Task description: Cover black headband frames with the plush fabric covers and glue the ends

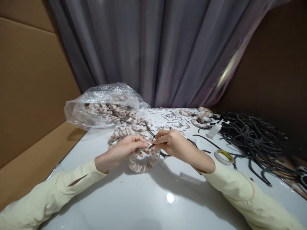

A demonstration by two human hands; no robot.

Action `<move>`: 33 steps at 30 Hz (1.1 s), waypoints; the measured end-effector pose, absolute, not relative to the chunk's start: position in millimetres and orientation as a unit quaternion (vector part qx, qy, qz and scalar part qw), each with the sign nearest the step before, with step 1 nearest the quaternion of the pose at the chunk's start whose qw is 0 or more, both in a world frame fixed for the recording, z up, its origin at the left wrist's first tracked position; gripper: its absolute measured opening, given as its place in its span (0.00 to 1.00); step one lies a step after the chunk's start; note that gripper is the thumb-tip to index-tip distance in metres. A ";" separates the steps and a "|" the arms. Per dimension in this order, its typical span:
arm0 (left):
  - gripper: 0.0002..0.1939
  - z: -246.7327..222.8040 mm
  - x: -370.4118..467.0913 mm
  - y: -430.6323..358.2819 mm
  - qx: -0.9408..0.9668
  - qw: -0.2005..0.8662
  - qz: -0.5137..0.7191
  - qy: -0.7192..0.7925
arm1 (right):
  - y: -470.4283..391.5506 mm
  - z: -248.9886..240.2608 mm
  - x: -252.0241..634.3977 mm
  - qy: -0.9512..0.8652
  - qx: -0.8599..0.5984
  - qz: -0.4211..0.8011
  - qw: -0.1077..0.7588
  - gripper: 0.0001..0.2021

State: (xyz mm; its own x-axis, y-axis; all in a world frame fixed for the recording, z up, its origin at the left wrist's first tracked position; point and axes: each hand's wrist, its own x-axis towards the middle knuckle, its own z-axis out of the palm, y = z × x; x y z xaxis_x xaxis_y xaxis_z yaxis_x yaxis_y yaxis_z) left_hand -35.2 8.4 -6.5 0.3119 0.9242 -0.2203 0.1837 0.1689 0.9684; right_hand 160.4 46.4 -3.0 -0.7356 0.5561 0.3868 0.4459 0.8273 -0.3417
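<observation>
In the middle of the table my left hand is closed on a fluffy white-and-brown striped fabric ring, which hangs below the fingers. My right hand pinches a black rubbery cord close to the left fingertips, at the ring's upper edge. Whether the cord's end is inside the ring's fabric I cannot make out. More striped fluffy rings lie just beyond my left hand, partly hidden by it. Another black cord sticks up behind the fingers.
A clear plastic bag with fluffy pieces stands back left. To the right lie a heap of black cords, a small squeeze bottle and a tape roll. Scraps litter the back. Cardboard walls and a grey curtain enclose the table.
</observation>
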 end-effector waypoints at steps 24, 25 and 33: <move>0.10 -19.4 -31.7 4.1 0.698 0.386 0.405 0.448 | 63.0 11.6 168.1 -0.819 -0.303 0.479 0.094 0.20; 0.10 -18.8 -31.6 2.8 0.706 0.375 0.402 0.446 | 62.7 11.9 168.2 -0.806 -0.298 0.503 0.088 0.20; 0.09 -9.7 -33.3 -0.4 0.731 0.377 0.365 0.436 | 50.2 21.9 167.2 -0.828 -0.313 0.455 0.100 0.15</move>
State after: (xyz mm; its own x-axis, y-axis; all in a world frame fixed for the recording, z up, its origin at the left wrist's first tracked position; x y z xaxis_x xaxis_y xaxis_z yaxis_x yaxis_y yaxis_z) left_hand -33.3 -0.4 -9.7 0.3528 0.9129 0.2050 0.3618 -0.3352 0.8699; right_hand 167.2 50.2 21.9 -0.7839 0.6095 -0.1188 0.4268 0.3900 -0.8159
